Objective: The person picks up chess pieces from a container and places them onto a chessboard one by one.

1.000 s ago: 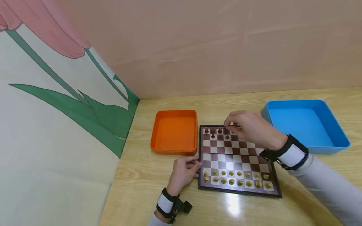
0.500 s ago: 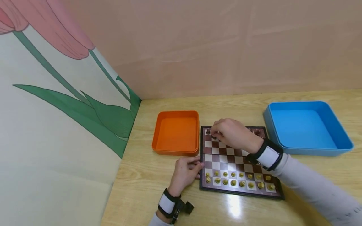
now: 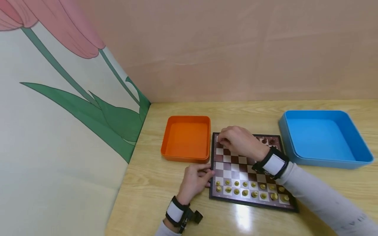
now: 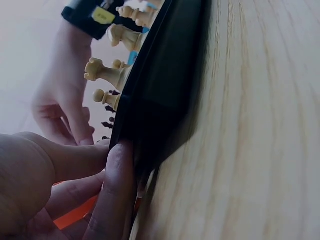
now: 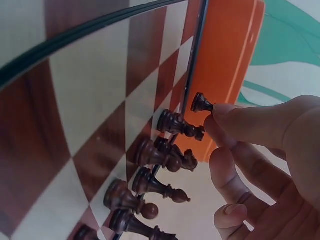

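Note:
A small chessboard (image 3: pixel 236 167) lies on the wooden table, with light pieces (image 3: pixel 245 192) in its two near rows and dark pieces (image 5: pixel 167 152) along the far rows. My right hand (image 3: pixel 222 141) hovers over the board's far left corner. There its thumb and forefinger pinch a dark chess piece (image 5: pixel 201 103) by the top, next to several dark pieces still standing. My left hand (image 3: pixel 209 173) rests on the table, its fingertips (image 4: pixel 117 165) pressed against the board's black left edge (image 4: pixel 165 95). The squares under my right hand are hidden in the head view.
An orange tray (image 3: pixel 186 154) sits just left of the board's far corner, with nothing showing inside it. A blue tray (image 3: pixel 325 160) stands to the right of the board. A pink wall rises behind the table and a flower-printed panel closes the left side.
My right hand has moved left along the far rows, from about the middle to the far left corner, and now pinches a dark piece. The left hand has stayed at the board's edge.

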### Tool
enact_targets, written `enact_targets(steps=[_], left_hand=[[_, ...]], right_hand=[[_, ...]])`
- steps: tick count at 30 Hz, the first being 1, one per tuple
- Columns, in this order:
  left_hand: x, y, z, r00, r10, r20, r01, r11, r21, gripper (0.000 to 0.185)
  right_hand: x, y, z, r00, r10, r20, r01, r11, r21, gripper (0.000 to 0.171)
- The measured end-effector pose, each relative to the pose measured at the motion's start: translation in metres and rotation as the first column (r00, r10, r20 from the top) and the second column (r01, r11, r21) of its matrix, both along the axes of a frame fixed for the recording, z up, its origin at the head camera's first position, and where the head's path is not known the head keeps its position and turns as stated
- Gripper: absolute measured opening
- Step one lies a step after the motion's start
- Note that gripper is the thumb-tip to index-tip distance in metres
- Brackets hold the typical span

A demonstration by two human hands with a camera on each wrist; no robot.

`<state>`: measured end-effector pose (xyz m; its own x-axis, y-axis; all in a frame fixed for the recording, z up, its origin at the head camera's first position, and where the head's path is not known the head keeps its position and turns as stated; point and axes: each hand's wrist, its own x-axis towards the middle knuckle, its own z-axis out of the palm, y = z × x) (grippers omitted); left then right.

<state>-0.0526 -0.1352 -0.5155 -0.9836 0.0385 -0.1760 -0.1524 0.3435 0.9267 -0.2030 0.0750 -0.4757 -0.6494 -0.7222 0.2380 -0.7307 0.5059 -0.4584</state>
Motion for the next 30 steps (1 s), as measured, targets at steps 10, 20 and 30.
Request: enact_targets(steps=[10, 20, 30], left_hand=[[-0.003, 0.005, -0.001, 1.000, -0.019, -0.003, 0.019, 1.000, 0.011, 0.032], [-0.007, 0.007, -0.001, 0.999, -0.047, 0.019, 0.047, 0.999, 0.008, 0.032], [-0.005, 0.005, -0.001, 1.000, -0.008, -0.001, 0.008, 0.997, -0.074, 0.031]], right_hand=[[0.000, 0.006, -0.004, 1.000, -0.016, 0.007, 0.016, 1.000, 0.026, 0.014], [0.003, 0.014, -0.007, 0.999, -0.041, 0.012, 0.040, 0.999, 0.010, 0.014], [0.015, 0.034, 0.002, 0.991, -0.123, 0.046, 0.121, 0.992, 0.041, 0.011]])
